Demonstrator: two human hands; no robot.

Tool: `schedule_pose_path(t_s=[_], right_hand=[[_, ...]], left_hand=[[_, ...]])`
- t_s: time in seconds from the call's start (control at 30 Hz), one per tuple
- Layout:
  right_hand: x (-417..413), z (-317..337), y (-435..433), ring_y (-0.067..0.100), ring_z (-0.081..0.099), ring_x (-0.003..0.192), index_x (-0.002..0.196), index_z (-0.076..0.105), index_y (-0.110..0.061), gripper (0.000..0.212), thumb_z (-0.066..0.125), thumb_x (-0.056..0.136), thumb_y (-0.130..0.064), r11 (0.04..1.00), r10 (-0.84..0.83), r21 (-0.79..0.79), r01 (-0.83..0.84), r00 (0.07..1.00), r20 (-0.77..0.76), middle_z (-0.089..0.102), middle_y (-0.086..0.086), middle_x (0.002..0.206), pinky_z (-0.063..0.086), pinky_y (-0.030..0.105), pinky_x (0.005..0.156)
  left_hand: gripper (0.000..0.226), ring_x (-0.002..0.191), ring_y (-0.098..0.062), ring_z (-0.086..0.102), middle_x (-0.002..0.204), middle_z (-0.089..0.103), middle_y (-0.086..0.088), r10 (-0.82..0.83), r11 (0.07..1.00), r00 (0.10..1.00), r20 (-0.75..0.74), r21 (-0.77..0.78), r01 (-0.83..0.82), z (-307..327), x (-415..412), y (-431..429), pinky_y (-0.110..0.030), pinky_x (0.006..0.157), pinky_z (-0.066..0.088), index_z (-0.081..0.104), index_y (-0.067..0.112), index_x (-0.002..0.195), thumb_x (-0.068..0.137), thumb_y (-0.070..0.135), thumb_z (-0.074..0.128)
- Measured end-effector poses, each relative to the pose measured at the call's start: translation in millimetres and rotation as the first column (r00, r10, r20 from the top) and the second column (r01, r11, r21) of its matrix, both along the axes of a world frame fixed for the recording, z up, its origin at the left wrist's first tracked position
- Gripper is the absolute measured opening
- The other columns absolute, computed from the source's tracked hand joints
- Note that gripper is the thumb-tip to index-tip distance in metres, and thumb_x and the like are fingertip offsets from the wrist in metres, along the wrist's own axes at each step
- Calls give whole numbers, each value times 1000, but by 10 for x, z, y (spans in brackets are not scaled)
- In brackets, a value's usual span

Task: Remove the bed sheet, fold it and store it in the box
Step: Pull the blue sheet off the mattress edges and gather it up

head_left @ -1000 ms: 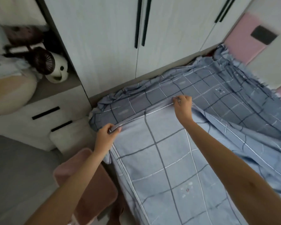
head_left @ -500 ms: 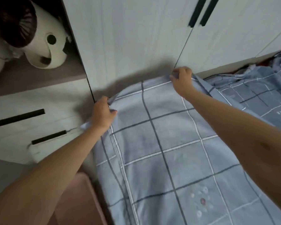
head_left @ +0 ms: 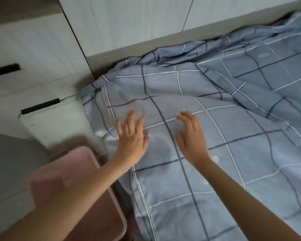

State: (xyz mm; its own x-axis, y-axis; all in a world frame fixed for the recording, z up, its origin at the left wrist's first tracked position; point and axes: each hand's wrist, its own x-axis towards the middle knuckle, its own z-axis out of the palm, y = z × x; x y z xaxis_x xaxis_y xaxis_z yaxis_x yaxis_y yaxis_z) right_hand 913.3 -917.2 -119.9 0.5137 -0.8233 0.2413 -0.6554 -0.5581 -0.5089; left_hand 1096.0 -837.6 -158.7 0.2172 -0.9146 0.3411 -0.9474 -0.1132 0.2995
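Folding step, judged: light blue checked cotton bed sheet (head_left: 207, 162) doubled over on bed. Left hand (head_left: 131, 140), right hand (head_left: 191, 136) over fold, fingers spread wide, gripping nothing. Next likely: smooth flat, grasp edge, fold smaller. Pink plastic box (head_left: 118, 207) near left.

Bare left hand (head_left: 132, 140) and right hand (head_left: 191, 138), forearms uncovered to the frame's edge.

The single view comes from a wide-angle camera on the person's head, looking forward and steeply down, close over the bed sheet (head_left: 233, 162), which fills the centre and right. It faces the white wardrobe (head_left: 128, 23) along the top edge. Both forearms enter from the bottom, with the left hand (head_left: 132, 138) and right hand (head_left: 191, 136) near mid-frame. The pink box (head_left: 47, 178) sits lower left.
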Motion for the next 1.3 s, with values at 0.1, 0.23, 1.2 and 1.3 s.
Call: schedule_pose_path(t_s=[0.1, 0.23, 1.2, 1.3], right_hand=[[-917, -46, 802, 26, 42, 124, 122, 48, -11, 37, 42, 86, -14, 985, -171, -28, 170, 984, -38, 49, 7, 126, 25, 39, 113], [-2318, -88, 1947, 32, 45, 113, 118, 51, -10, 39, 42, 83, -25, 805, -583, 63, 590, 806, -103, 45, 10, 121, 30, 40, 97], [-5424, -196, 3768, 6, 45, 98, 143, 30, -23, 56, 54, 92, -22, 31, -986, 708, 705, 140, -96, 40, 3, 146, 43, 22, 88], [-5519, -178, 3891, 8, 46, 69, 149, 13, -36, 74, 35, 91, 4, 426, -807, 469, 773, 560, -190, 41, 5, 139, 48, 26, 65]], left_hand=[[47, 126, -31, 34, 131, 34, -16, -197, 978, 973, -116, 50, 204, 67, -898, 856, -53, 106, 18, 43, 11, 119, 80, 38, 48], [54, 111, -27, 43, 116, 41, -10, -436, 857, 883, -175, 219, 467, 63, -2092, 1989, -48, 99, 28, 47, 17, 105, 62, 43, 67], [34, 94, -24, 64, 114, 56, -7, -411, 468, 908, -78, 837, 283, 37, -5020, 4462, -32, 70, 51, 47, 10, 119, 86, 5, 53], [27, 92, -23, 65, 109, 60, -6, -440, 438, 894, -82, 850, 293, 99, -5144, 4599, -31, 70, 51, 52, 9, 114, 88, 3, 51]])
